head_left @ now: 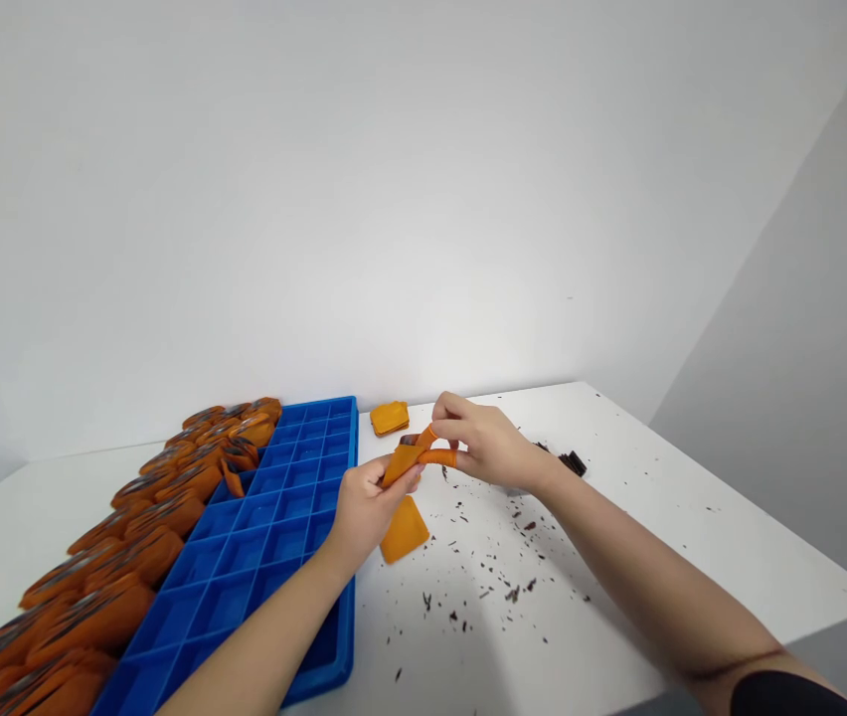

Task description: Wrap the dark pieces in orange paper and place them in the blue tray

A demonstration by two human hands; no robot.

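1. Over the white table (662,477), just right of the blue tray (353,423): one orange pouch (400,463), raised off the surface and partly covered.
2. Left hand (360,502): closed firmly on the pouch, thumb along its near side.
3. Right hand (489,438): thumb and forefinger a little apart, both wearing orange finger covers (439,457), tips right at the pouch's upper end. Impossible to tell whether actually pinching it. Close by, at the same end, a small dark piece (410,439); whether inside or beside the pouch, unclear.
4. Done, apparently: the bulging pouches (170,513) crowded along the tray's left side in overlapping rows, dark streaks along their tops. Too tightly packed to show what lies beneath.
5. Left to do, by the look of it: several columns with bare blue floors showing, plus the pouch in hand. Seemingly well short of finished.
6. Around: a flat orange piece (406,529) near the left hand, a small orange stack (389,418) towards the wall (423,219), and dark strips (574,463) in a heap, partly behind the right wrist.
7. In the way: dark crumbs (513,595) scattered over the working area, and the left forearm (266,626) across the tray's near end, hiding some compartments.
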